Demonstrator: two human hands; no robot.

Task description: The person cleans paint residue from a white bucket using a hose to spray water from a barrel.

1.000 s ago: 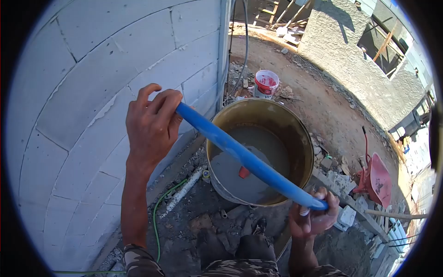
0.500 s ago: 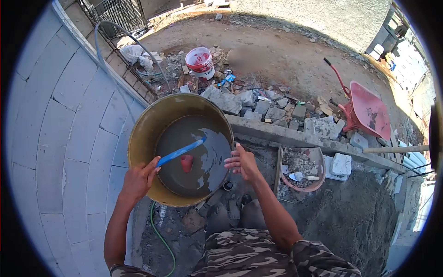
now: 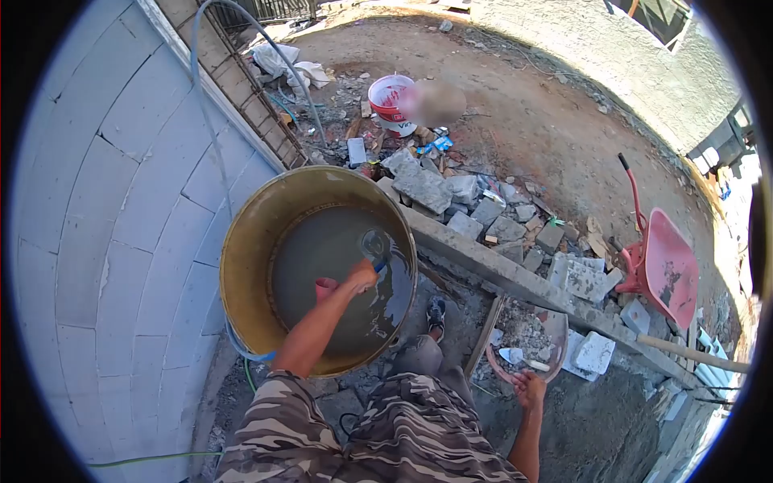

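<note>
My left hand (image 3: pixel 362 276) reaches down into a large yellowish drum (image 3: pixel 250 249) of grey water. It is closed around a short length of blue hose (image 3: pixel 379 264), whose end is at the water surface, where ripples spread. A red cup (image 3: pixel 324 287) stands in the water beside my wrist, partly covered by my forearm. My right hand (image 3: pixel 529 388) is out to the right with loosely bent fingers apart, holding nothing visible. It is just below a trowel (image 3: pixel 512 355) with a pale handle, which lies in a round tub (image 3: pixel 559 324) of rubble and mortar.
A low block wall (image 3: pixel 515 276) runs past the drum, with broken blocks (image 3: pixel 427 187) piled behind it. Beyond are a red and white bucket (image 3: pixel 391 98) by a blurred patch, and a red wheelbarrow (image 3: pixel 668 262). A pale block wall (image 3: pixel 129 225) rises at left.
My left hand has moved from the drum's left side over the water, lowering the hose end. My right hand has left the drum's rim and swung right and down, beside the tub.
</note>
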